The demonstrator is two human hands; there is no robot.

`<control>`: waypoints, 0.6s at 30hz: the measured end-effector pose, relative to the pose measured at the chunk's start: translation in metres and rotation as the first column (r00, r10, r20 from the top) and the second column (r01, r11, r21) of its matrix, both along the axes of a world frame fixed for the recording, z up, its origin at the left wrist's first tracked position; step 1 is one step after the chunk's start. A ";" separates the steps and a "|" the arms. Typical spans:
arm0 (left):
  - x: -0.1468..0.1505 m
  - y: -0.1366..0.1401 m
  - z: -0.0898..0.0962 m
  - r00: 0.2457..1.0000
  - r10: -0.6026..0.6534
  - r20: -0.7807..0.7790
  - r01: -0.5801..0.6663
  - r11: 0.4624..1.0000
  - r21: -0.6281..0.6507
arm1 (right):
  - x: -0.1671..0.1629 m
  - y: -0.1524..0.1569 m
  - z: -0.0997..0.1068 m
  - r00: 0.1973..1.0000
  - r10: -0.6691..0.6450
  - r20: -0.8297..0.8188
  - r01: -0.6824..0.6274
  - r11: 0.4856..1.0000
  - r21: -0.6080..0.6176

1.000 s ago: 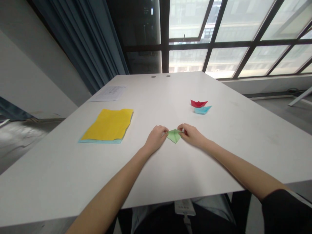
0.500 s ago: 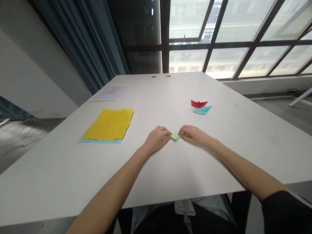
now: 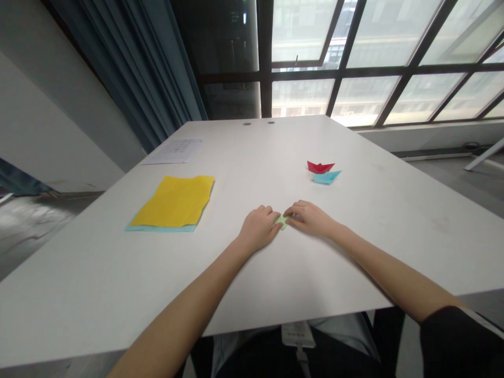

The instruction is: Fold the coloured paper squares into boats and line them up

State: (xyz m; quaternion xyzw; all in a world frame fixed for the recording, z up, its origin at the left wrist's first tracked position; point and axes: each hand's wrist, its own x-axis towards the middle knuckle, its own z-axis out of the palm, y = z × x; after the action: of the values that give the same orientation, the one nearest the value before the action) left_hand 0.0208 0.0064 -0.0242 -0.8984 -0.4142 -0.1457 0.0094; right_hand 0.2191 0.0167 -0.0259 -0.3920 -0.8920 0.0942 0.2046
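Observation:
A small folded piece of light green paper (image 3: 282,222) is held low over the middle of the table, between my two hands. My left hand (image 3: 260,227) is closed on its left side, fingers and thumb covering much of it. From the other side, my right hand (image 3: 307,217) pinches its right edge between thumb and fingers. Only the middle of the green paper shows, so its exact folds are hidden. Beyond my right hand stand a red paper boat (image 3: 319,167) and a light blue paper boat (image 3: 326,177), close together.
On the left of the white table (image 3: 252,152) lie yellow paper sheets (image 3: 175,202) over light blue paper (image 3: 161,229). Farther back is a printed white sheet (image 3: 173,151). Two round grommets sit near the far edge, before the windows.
My hands have come closer together around the green paper. The left hand has shifted right and covers more of it. The paper boats and sheets stay in place.

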 end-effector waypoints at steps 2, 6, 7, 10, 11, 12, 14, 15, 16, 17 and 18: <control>0.002 -0.002 0.000 1.000 0.000 -0.024 0.000 1.000 0.005 | 0.000 0.000 0.000 1.000 -0.013 0.015 0.013 1.000 0.001; 0.004 -0.004 -0.001 0.999 0.002 -0.054 -0.001 1.000 0.012 | 0.000 0.000 -0.001 0.999 -0.031 0.044 0.032 0.999 -0.009; 0.004 -0.004 -0.001 0.998 0.004 -0.056 -0.004 1.000 0.009 | 0.000 0.000 -0.001 0.998 -0.038 0.047 0.039 0.999 -0.017; 0.006 -0.005 0.000 0.999 0.004 -0.052 -0.005 1.000 -0.006 | -0.001 0.001 -0.001 0.997 -0.051 0.060 0.053 0.998 -0.034; 0.006 -0.005 0.000 0.999 0.005 -0.051 -0.005 1.000 -0.010 | -0.001 0.001 0.000 0.997 -0.052 0.063 0.054 0.998 -0.032; 0.006 -0.005 0.000 0.999 0.006 -0.053 -0.007 1.000 -0.012 | -0.002 0.001 0.000 0.997 -0.051 0.064 0.053 0.998 -0.026; 0.007 -0.005 0.001 0.998 0.013 -0.062 -0.014 1.000 -0.008 | -0.003 0.001 0.002 0.997 -0.047 0.064 0.048 0.999 -0.011; 0.007 -0.005 0.001 0.997 0.018 -0.070 -0.018 1.000 -0.003 | -0.003 0.000 0.003 0.997 -0.046 0.065 0.047 0.999 -0.006; 0.007 -0.005 0.001 0.997 0.023 -0.078 -0.023 1.000 0.006 | -0.003 0.000 0.003 0.997 -0.046 0.069 0.046 0.999 -0.003; 0.008 -0.006 0.001 0.996 0.029 -0.084 -0.028 1.000 0.014 | -0.003 -0.001 0.004 0.996 -0.049 0.075 0.049 0.999 0.000; 0.008 -0.006 0.001 0.996 0.034 -0.088 -0.032 0.999 0.021 | -0.003 -0.001 0.004 0.995 -0.053 0.083 0.054 0.999 0.002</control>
State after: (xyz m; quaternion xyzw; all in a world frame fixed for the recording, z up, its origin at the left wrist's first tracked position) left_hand 0.0289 0.0008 -0.0232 -0.8969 -0.4266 -0.1095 0.0388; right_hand 0.2158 0.0156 -0.0222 -0.4194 -0.8888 0.0726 0.1698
